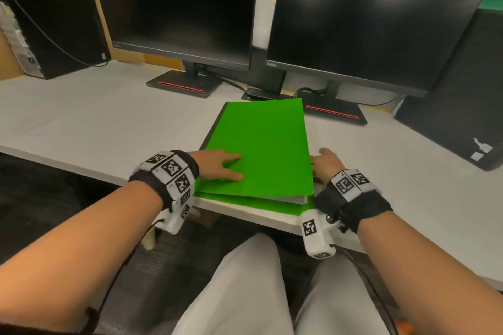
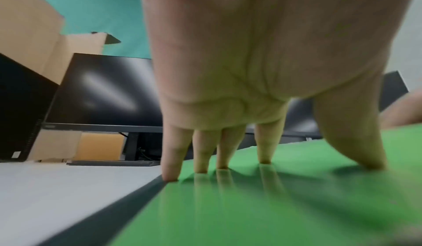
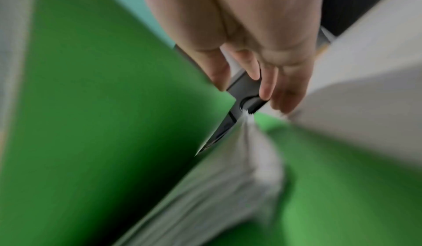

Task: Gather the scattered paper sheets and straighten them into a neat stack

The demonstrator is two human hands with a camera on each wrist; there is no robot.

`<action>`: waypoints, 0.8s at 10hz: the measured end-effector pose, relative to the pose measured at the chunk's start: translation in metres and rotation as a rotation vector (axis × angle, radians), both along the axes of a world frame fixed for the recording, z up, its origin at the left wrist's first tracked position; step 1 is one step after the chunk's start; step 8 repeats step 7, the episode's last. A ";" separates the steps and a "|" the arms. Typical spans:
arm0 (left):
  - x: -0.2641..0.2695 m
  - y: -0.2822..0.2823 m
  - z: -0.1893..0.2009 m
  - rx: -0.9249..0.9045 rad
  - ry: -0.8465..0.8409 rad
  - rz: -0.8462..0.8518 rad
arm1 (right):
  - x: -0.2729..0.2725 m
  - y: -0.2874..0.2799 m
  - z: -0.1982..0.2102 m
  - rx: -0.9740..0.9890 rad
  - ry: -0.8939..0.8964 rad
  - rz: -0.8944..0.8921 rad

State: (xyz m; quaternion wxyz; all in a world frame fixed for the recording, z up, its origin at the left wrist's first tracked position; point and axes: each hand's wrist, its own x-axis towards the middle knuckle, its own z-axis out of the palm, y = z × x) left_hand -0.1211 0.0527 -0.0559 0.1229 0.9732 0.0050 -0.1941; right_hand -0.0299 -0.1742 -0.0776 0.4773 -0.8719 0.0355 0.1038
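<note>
1. Green folder (image 1: 261,144): lies on the white counter (image 1: 81,122), its near end at the counter's front edge, dark spine to the left. The top cover is closed over a block of white paper sheets (image 1: 295,198); a second green cover shows beneath them at the near edge.
2. Paper sheets: held between the two covers, white edges showing at the near right corner. The right wrist view shows the sheet edges (image 3: 228,186) as a thick, slightly fanned block, blurred.
3. Left hand (image 1: 220,164): rests on the top cover near the spine. The fingers (image 2: 200,156) are straight and spread, tips pressing down on the green surface; nothing is gripped.
4. Right hand (image 1: 326,164): set against the folder's right side, just beside the sheet edges. Its fingers (image 3: 265,83) are extended and close together, grasping nothing as far as the blur allows; whether they touch the sheets cannot be told.
5. Surroundings: two dark monitors (image 1: 190,8) stand behind the folder; a black computer tower (image 1: 46,16) at far left.
6. Step in hand, as judged: squaring the gathered sheets, the left hand pinning, the right hand aligning the side.
7. Next move, as judged: a flat push along the right edge, then the near edge, with steady downward pressure so the block does not slide off the counter.
</note>
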 end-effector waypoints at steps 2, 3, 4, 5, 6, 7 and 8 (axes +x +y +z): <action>0.022 0.019 0.003 0.130 0.121 -0.016 | -0.027 0.010 0.032 -0.357 -0.048 0.409; 0.030 0.037 0.003 0.089 0.119 0.036 | -0.034 0.042 0.028 -0.705 -0.008 0.638; 0.032 0.057 0.003 0.064 0.107 0.107 | -0.028 0.071 0.028 -0.783 -0.052 0.689; 0.036 0.077 0.004 0.084 0.092 0.162 | -0.018 0.093 0.026 -0.782 -0.053 0.723; 0.039 0.088 0.005 0.060 0.089 0.220 | -0.016 0.100 0.029 -0.761 -0.053 0.724; 0.043 0.083 0.005 0.093 0.047 0.226 | -0.014 0.092 0.029 -0.701 -0.050 0.724; 0.043 0.083 0.005 0.093 0.047 0.226 | -0.014 0.092 0.029 -0.701 -0.050 0.724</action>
